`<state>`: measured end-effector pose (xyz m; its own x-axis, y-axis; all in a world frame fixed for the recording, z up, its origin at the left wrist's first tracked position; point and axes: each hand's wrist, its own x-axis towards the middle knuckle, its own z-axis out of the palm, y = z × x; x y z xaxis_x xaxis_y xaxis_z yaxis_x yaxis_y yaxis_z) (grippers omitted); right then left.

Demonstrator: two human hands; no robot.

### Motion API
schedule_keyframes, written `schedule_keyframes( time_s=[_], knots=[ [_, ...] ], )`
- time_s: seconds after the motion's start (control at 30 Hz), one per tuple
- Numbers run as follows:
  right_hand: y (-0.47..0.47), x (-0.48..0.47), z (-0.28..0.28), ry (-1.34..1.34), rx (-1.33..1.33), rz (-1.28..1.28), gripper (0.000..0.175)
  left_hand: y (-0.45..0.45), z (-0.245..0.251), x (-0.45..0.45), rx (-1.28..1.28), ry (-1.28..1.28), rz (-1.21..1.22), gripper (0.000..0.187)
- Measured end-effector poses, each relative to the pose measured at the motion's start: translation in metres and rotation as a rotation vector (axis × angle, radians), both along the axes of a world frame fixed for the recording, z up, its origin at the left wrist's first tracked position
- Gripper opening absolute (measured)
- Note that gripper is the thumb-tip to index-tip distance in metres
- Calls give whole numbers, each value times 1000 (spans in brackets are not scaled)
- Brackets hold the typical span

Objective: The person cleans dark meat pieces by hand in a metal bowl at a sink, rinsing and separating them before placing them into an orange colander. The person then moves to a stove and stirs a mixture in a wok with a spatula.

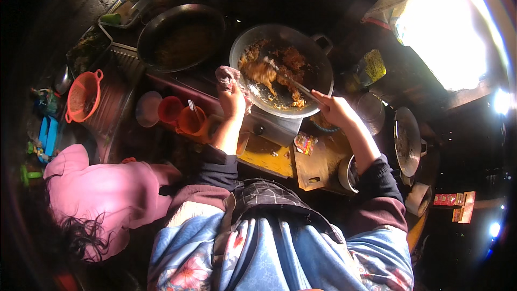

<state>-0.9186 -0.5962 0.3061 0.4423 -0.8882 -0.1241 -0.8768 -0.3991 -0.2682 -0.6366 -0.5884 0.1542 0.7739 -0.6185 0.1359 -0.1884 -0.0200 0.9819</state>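
Note:
My left hand (233, 99) grips a pinkish cloth (228, 76) against the near left rim of a metal wok (319, 76). The handle of a metal spatula (298, 85) is in my right hand (336, 109), above the wok's near right rim. Its blurred head is among reddish-brown food (291, 60), heaped in clumps in the wok. Under the wok is a stove with a metal front and a dark knob (259, 129). Whether a flame burns cannot be seen.
A large dark pan (185, 44) stands to the left. Nearer are orange cups (191, 120) and an orange colander (84, 96). A wooden board (312, 166), a packet (305, 143) and a pot (348, 173) lie at the near right. A person in pink (113, 190) is close on my left.

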Motion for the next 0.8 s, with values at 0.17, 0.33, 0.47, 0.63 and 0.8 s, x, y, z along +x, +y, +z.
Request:
schedule_keyframes(
  time_s=[0.17, 0.33, 0.47, 0.63, 0.8],
  knots=[
    [64, -33, 79, 130, 121, -79, 49, 14, 38, -4, 35, 20, 1, 35],
    [89, -18, 85, 23, 252, -50, 46, 20, 58, -7, 84, 414, -101, 26],
    [45, 43, -6, -36, 25, -228, 47, 15, 41, -3, 40, 269, -103, 26],
    [-10, 5, 17, 53, -10, -198, 46, 12, 21, -2, 24, 174, -102, 28],
    [85, -55, 124, 154, -23, 66, 43, 13, 31, -4, -58, 140, -71, 25]
  ],
)
